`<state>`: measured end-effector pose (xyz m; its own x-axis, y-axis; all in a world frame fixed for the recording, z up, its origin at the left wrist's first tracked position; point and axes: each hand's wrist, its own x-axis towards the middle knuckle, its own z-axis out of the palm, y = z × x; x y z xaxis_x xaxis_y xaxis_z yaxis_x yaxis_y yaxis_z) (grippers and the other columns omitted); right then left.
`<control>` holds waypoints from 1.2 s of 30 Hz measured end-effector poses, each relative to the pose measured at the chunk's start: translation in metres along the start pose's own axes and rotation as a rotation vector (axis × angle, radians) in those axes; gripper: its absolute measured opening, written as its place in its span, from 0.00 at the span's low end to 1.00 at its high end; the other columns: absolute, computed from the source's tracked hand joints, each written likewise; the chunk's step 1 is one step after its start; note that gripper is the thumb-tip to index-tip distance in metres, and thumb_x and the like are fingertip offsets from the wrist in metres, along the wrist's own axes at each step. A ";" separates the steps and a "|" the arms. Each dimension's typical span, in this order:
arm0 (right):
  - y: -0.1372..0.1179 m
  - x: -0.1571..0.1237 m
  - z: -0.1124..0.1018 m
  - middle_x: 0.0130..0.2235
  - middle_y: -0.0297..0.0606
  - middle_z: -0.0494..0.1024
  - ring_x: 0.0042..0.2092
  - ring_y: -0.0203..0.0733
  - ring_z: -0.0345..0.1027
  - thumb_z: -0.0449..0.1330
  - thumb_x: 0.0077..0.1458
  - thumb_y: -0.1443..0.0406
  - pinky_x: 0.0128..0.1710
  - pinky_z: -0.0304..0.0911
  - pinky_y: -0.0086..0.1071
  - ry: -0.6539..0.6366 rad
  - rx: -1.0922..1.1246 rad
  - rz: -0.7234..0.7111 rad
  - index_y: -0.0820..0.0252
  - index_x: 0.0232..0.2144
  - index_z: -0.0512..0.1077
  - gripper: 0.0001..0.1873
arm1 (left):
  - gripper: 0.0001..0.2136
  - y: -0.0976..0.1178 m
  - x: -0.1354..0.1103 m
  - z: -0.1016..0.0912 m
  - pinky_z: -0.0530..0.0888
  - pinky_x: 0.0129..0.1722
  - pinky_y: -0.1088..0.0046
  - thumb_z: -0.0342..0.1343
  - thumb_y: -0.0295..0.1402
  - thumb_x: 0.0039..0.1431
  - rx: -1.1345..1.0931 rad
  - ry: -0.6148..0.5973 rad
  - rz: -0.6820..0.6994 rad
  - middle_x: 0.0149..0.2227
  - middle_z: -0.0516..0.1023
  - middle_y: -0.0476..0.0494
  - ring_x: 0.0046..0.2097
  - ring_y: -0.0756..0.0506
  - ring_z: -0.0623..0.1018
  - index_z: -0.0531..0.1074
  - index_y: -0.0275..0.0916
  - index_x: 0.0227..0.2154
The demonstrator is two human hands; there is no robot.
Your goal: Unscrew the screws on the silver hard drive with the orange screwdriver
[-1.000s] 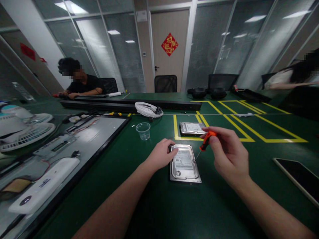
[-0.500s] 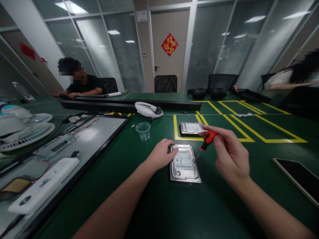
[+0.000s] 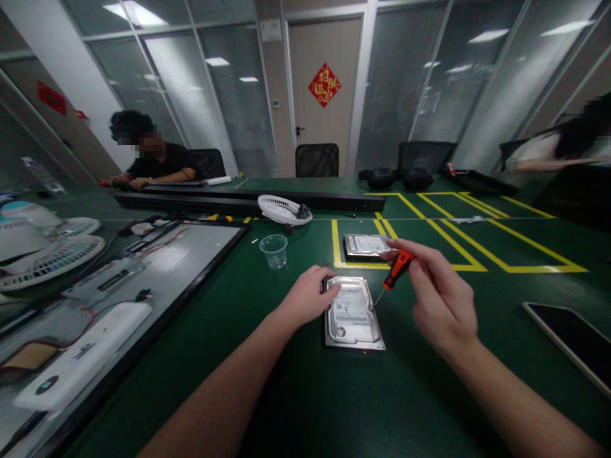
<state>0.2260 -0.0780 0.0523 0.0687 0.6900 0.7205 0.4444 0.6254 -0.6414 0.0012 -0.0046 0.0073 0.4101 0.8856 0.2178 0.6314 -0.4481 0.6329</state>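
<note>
A silver hard drive (image 3: 352, 318) with a white label lies flat on the green table in front of me. My left hand (image 3: 312, 294) grips its upper left edge, thumb on the top cover and fingers around the side. An orange-and-black screwdriver (image 3: 399, 270) is held by my right hand (image 3: 442, 296), with thumb and forefinger pinching the handle. Its thin shaft slants down to the drive's right edge, where the tip meets the cover. Whether a screw sits under the tip is too small to tell. Just behind lies a second hard drive (image 3: 365, 246), partly covered by my right fingers.
A clear plastic cup (image 3: 274, 252) stands left of the drives, near a white fan grille (image 3: 284, 210). A large flat panel (image 3: 191, 257) with a white device (image 3: 86, 356) fills the left. A phone (image 3: 573, 343) lies at right. Two people sit across the table.
The screwdriver handle has turned slightly in my right fingers, its tip staying at the same spot. My left hand and the hard drive have kept their place.
</note>
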 end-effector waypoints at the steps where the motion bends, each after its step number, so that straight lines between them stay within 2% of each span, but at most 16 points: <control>1: 0.000 0.000 0.000 0.55 0.40 0.80 0.54 0.46 0.76 0.52 0.71 0.64 0.56 0.69 0.47 0.001 0.006 0.004 0.48 0.58 0.73 0.18 | 0.15 -0.001 0.000 0.000 0.73 0.41 0.66 0.56 0.39 0.67 0.002 0.002 0.001 0.42 0.76 0.41 0.38 0.45 0.75 0.79 0.36 0.48; 9: 0.007 0.002 0.003 0.47 0.38 0.77 0.47 0.43 0.74 0.64 0.63 0.67 0.48 0.71 0.40 0.057 -0.044 -0.085 0.50 0.54 0.74 0.17 | 0.14 -0.002 0.000 0.001 0.72 0.41 0.66 0.57 0.39 0.67 -0.003 0.011 0.018 0.42 0.76 0.42 0.38 0.45 0.75 0.79 0.36 0.47; 15: -0.001 0.001 0.000 0.52 0.40 0.80 0.52 0.42 0.75 0.55 0.70 0.67 0.52 0.70 0.39 0.017 -0.017 -0.070 0.50 0.57 0.74 0.18 | 0.14 0.000 0.000 -0.001 0.72 0.41 0.67 0.57 0.39 0.67 -0.002 0.001 -0.001 0.43 0.76 0.42 0.38 0.45 0.75 0.79 0.36 0.48; 19: -0.001 0.001 0.002 0.53 0.40 0.79 0.52 0.43 0.76 0.58 0.68 0.68 0.52 0.71 0.40 0.033 0.005 -0.061 0.50 0.57 0.74 0.18 | 0.14 0.001 -0.001 -0.001 0.72 0.41 0.66 0.57 0.39 0.67 0.003 0.000 -0.002 0.42 0.76 0.41 0.38 0.45 0.75 0.79 0.36 0.48; 26: 0.007 0.002 0.004 0.47 0.39 0.78 0.47 0.44 0.74 0.66 0.60 0.69 0.48 0.70 0.41 0.099 -0.039 -0.097 0.50 0.53 0.74 0.19 | 0.14 -0.002 -0.001 0.001 0.73 0.42 0.66 0.57 0.40 0.67 0.000 0.013 0.017 0.42 0.76 0.41 0.38 0.44 0.75 0.79 0.37 0.48; 30: 0.004 0.002 0.001 0.49 0.39 0.80 0.48 0.44 0.75 0.63 0.64 0.67 0.49 0.71 0.42 0.054 -0.079 -0.082 0.50 0.54 0.75 0.17 | 0.14 -0.001 0.000 0.001 0.72 0.41 0.66 0.57 0.39 0.67 0.010 0.014 0.021 0.42 0.76 0.41 0.38 0.45 0.75 0.79 0.36 0.47; 33: 0.000 0.002 0.000 0.53 0.40 0.80 0.52 0.44 0.76 0.56 0.69 0.67 0.52 0.71 0.42 0.033 -0.038 -0.062 0.50 0.56 0.74 0.17 | 0.14 0.000 0.000 0.001 0.72 0.41 0.66 0.57 0.38 0.67 0.013 0.012 0.018 0.41 0.76 0.41 0.37 0.45 0.75 0.79 0.36 0.47; 36: -0.003 0.001 0.002 0.53 0.40 0.81 0.52 0.44 0.77 0.56 0.69 0.67 0.52 0.72 0.41 0.041 -0.003 -0.046 0.51 0.56 0.74 0.17 | 0.14 0.000 0.000 0.001 0.73 0.41 0.66 0.57 0.39 0.67 0.000 0.012 0.017 0.42 0.76 0.41 0.37 0.45 0.75 0.79 0.36 0.48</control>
<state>0.2234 -0.0786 0.0546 0.0843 0.6448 0.7597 0.4510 0.6552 -0.6061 0.0015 -0.0048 0.0065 0.4126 0.8795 0.2372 0.6248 -0.4627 0.6289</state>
